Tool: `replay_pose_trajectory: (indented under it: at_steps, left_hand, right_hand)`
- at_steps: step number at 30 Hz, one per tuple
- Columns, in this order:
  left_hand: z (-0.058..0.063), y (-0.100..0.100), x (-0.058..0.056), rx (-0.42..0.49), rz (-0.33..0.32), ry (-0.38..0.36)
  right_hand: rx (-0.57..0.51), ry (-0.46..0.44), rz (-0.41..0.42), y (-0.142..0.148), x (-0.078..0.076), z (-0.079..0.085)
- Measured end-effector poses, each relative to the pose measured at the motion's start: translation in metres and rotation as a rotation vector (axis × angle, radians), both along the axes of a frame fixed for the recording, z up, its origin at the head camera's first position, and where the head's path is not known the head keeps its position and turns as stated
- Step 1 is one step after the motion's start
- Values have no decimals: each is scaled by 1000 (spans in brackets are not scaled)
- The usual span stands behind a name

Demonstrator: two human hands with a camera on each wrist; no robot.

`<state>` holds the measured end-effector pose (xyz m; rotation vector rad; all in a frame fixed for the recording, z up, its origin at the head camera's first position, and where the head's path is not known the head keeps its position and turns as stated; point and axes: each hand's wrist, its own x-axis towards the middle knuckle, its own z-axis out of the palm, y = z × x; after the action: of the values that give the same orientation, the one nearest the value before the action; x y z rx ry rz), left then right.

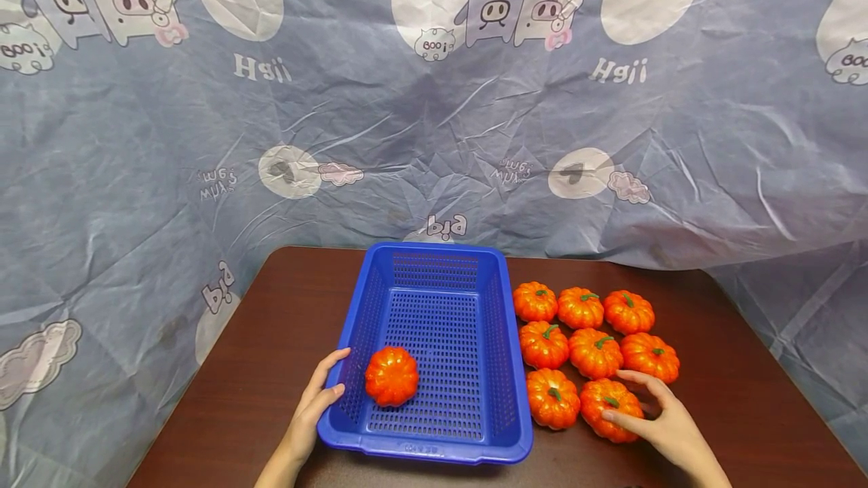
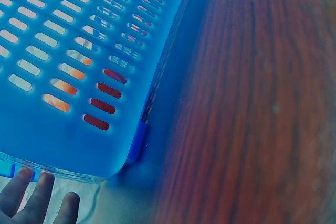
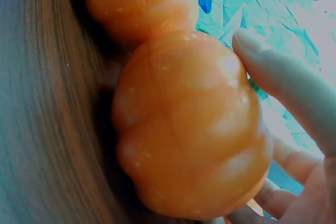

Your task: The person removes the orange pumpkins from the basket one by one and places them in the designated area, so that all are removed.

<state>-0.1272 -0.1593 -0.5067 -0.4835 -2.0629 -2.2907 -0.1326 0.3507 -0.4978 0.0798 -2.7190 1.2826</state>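
A blue plastic basket [image 1: 434,454] with slotted walls stands on the table. One small orange pumpkin [image 1: 392,376] lies inside, near its front left corner. My left hand [image 1: 308,405] touches the basket's left rim with spread fingers; in the left wrist view its fingertips [image 2: 44,179] are at the rim. To the right of the basket, my right hand [image 1: 661,420] holds the front right pumpkin [image 1: 606,414], thumb on the near side and fingers round the far side. In the right wrist view this pumpkin [image 3: 191,129] hides part of the fingers.
Several more orange pumpkins with green stems, such as the middle one [image 1: 595,352], sit in close rows between the basket and the table's right side. The brown table [image 1: 271,337] ends at a grey-blue printed cloth [image 1: 420,141] hanging behind it.
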Motion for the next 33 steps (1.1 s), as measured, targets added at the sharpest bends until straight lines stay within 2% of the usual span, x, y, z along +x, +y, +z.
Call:
replay_pose_trajectory:
  at_steps: [2,7,13,17,23,29,33]
  left_hand:
    - [0,0,0,3,-1,-1]
    - [1,0,0,-1,-8,11]
    - [1,0,-1,-15,-5,11]
    - [1,0,-2,-14,1,14]
    - [0,0,-2,-11,3,18]
    - [0,0,-2,-8,0,12]
    - [0,0,-2,-14,6,9]
  right_hand:
    - [-38,16,-3,0,-1,-1]
    - [-53,32,-34,-1,-2,2]
    - [-95,94,-66,-5,-3,16]
    - [-120,115,-58,-13,-10,36]
    - [-100,156,-3,-32,-24,73]
    - [-112,255,82,-59,-41,107]
    - [-129,281,144,-80,-51,125]
